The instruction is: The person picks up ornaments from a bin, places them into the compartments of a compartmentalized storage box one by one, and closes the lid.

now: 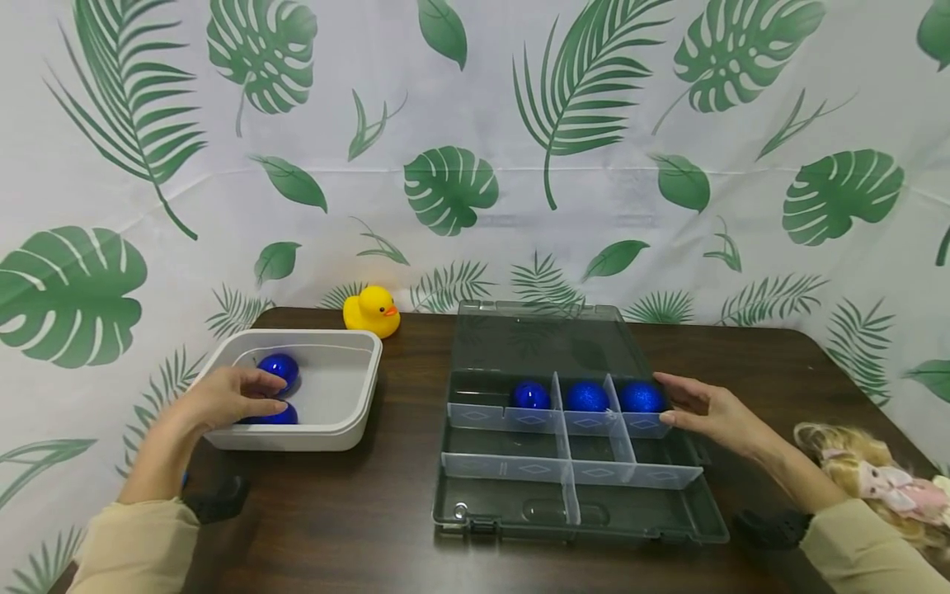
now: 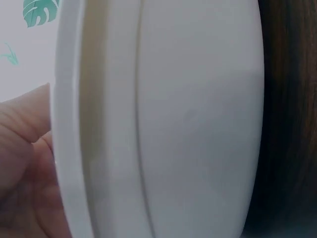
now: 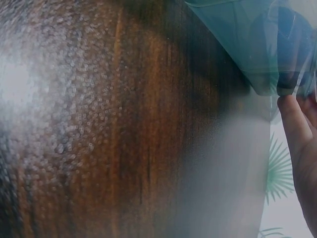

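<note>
Your left grip [image 1: 224, 398] is over the left side of the white tub [image 1: 326, 439], thumb and fingers apart, right at the far ball [image 1: 285, 370] and near ball [image 1: 280, 415], both blue; can't tell if you're touching either. Your right grip [image 1: 716, 417] has thumb and fingers apart, nothing visibly clamped, at the right wall of the divided box [image 1: 505, 495], just beside the right ball [image 1: 642, 398]. Progress looks partway: back row has one blue ball per compartment, the others being the left ball [image 1: 531, 396] and middle ball [image 1: 586, 397]; the two in the tub look left to move. Box lid [image 1: 534, 346] is open, leaning back. Duck [image 1: 373, 312] sits behind the tub, doll [image 1: 894, 487] off right, all on the wood counter [image 1: 356, 511]. No brand, label or writing readable; dividers [image 1: 512, 469] only show diamond marks.
</note>
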The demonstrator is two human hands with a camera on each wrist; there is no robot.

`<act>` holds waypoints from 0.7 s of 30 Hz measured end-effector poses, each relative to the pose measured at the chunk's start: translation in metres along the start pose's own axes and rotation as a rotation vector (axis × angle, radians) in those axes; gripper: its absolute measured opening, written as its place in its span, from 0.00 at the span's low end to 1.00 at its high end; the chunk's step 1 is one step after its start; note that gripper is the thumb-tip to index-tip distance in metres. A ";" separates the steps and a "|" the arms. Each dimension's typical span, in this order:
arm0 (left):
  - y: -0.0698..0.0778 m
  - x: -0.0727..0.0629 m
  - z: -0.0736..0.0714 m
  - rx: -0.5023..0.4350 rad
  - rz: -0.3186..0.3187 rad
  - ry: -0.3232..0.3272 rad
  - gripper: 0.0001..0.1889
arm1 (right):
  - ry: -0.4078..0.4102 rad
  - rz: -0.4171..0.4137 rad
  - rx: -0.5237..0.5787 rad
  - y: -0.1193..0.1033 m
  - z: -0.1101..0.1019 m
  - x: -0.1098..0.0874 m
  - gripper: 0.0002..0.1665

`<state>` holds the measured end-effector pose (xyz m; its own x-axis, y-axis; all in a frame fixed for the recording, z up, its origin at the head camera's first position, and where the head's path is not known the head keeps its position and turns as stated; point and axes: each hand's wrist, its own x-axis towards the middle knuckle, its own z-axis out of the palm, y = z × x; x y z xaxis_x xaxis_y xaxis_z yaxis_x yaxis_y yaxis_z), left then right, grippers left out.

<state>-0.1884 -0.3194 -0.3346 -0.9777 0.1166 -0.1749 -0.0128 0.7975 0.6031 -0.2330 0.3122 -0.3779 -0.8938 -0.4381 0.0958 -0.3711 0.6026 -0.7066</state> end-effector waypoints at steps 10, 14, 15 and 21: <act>0.007 0.006 0.009 0.110 0.073 -0.013 0.25 | 0.006 0.006 0.013 0.002 0.001 -0.002 0.35; 0.010 0.009 0.012 0.135 0.093 -0.041 0.26 | 0.006 0.013 0.019 0.003 0.001 -0.002 0.35; 0.011 0.010 0.012 0.132 0.082 -0.049 0.27 | 0.007 0.013 0.019 0.003 0.001 -0.002 0.35; 0.019 0.010 0.012 0.059 -0.014 -0.002 0.30 | 0.014 0.005 0.011 0.003 0.001 0.000 0.35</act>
<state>-0.1957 -0.2963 -0.3343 -0.9771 0.1060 -0.1844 -0.0142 0.8326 0.5538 -0.2344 0.3134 -0.3806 -0.8989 -0.4261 0.1020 -0.3641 0.5969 -0.7149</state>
